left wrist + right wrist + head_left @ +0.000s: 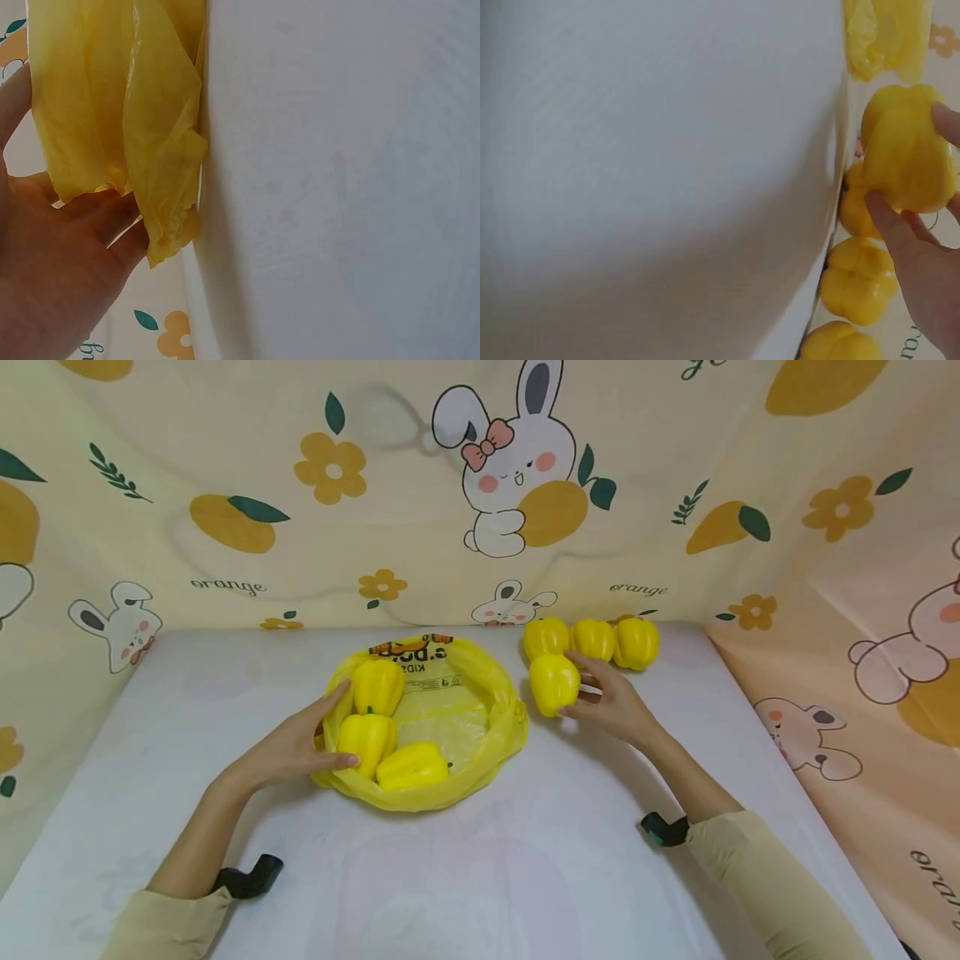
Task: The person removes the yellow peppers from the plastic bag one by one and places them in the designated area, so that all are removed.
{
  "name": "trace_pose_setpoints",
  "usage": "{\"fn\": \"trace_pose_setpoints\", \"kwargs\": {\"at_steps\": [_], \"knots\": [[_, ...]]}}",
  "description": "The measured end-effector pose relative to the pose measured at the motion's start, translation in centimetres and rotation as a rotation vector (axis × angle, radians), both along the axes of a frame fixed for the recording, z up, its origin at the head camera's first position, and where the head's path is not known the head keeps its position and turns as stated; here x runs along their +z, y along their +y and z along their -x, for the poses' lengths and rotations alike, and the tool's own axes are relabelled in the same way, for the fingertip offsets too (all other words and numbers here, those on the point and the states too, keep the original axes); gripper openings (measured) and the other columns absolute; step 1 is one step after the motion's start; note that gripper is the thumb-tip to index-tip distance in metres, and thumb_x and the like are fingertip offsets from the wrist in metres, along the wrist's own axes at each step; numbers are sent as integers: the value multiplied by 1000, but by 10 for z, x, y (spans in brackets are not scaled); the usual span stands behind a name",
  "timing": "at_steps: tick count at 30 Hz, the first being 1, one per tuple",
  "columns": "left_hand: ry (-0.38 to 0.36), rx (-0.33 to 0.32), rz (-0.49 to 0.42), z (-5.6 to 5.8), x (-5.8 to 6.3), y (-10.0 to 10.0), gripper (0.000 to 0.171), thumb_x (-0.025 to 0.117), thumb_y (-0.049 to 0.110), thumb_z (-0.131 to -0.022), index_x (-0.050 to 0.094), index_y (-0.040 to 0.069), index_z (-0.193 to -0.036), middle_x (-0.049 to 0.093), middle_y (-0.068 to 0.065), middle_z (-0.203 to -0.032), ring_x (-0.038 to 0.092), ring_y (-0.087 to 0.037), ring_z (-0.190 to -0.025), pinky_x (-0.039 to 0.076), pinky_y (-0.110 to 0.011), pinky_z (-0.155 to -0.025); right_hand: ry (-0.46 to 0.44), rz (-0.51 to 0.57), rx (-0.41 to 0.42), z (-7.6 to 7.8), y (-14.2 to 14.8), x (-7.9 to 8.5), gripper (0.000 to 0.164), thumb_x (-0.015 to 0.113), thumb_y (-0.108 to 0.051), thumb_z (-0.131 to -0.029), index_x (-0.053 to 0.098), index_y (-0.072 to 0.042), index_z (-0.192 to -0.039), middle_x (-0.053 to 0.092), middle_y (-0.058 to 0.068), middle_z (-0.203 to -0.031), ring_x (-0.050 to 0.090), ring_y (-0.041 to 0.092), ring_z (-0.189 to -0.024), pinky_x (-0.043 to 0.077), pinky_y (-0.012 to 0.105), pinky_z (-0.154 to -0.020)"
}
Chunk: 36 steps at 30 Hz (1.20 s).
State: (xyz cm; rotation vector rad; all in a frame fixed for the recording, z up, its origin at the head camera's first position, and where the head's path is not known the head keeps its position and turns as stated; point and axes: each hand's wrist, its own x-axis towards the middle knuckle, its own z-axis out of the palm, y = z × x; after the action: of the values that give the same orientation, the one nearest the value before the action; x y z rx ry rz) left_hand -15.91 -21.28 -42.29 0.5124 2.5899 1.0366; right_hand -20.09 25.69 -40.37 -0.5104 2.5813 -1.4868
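A yellow plastic bag stands with its mouth wide and its rim rolled outward, dark printing at its back. Inside, on the left, lie three yellow bell peppers. My left hand holds the bag's left side, thumb over the rim; in the left wrist view, yellow plastic partly hides its fingers. To the right of the bag, my right hand grips another bell pepper between thumb and fingers. The right wrist view shows that pepper raised off the table.
Three more yellow bell peppers stand in a row at the back right of the white table, just behind the right hand. A cream cloth printed with rabbits, oranges and flowers hangs along the back and sides.
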Motion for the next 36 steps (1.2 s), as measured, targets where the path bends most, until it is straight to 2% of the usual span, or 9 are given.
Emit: {"fn": "trace_pose_setpoints", "kwargs": {"at_steps": [6, 12, 16, 20, 30, 33, 36], "knots": [[1, -3, -9, 1, -1, -1, 114, 80, 47, -80, 7, 13, -161, 13, -22, -163, 14, -45, -148, 15, -63, -117, -40, -37, -31, -3, -4, 6, 83, 78, 4, -81, 35, 2, -151, 34, 24, -153, 46, 49, -129, 43, 59, -104], [-8, -1, -11, 1, -1, 0, 113, 80, 48, -81, 8, 14, -161, 12, -21, -164, 13, -44, -149, 14, -63, -117, -54, -56, -53, 8, 11, -19, 89, 81, -2, -81, 32, -10, -156, 34, 17, -157, 47, 43, -131, 45, 52, -105], [-9, -1, -10, 1, -1, 0, 113, 80, 48, -80, 7, 14, -161, 12, -21, -164, 13, -44, -149, 14, -63, -117, -64, -75, -51, 10, 15, -23, 90, 81, -7, -83, 30, -16, -157, 33, 14, -158, 47, 41, -131, 44, 50, -106], [-8, -1, -5, 1, -1, -1, 114, 80, 49, -80, 7, 15, -161, 12, -21, -164, 13, -44, -149, 14, -63, -117, -71, -69, -46, 11, 16, -25, 91, 81, -9, -83, 29, -18, -157, 32, 13, -159, 47, 41, -131, 43, 50, -107], [-5, -4, 3, 1, -1, 0, 114, 80, 49, -80, 7, 15, -161, 11, -21, -164, 12, -44, -149, 14, -63, -117, -68, -94, -53, 9, 17, -23, 91, 82, -12, -83, 29, -16, -157, 31, 12, -159, 45, 42, -133, 40, 52, -110], [-5, -5, -1, 1, -1, 0, 114, 80, 48, -81, 7, 14, -161, 11, -21, -164, 12, -44, -149, 14, -63, -117, -51, -91, -60, 7, 15, -17, 87, 80, -9, -84, 31, -10, -156, 33, 18, -157, 43, 44, -134, 37, 54, -111], [-4, -4, -3, 0, 0, 0, 114, 80, 49, -80, 6, 15, -161, 11, -21, -164, 12, -44, -149, 14, -63, -117, 6, -73, -62, 2, 9, -5, 81, 78, -3, -84, 34, -1, -152, 35, 24, -154, 43, 47, -133, 35, 57, -111]]}}
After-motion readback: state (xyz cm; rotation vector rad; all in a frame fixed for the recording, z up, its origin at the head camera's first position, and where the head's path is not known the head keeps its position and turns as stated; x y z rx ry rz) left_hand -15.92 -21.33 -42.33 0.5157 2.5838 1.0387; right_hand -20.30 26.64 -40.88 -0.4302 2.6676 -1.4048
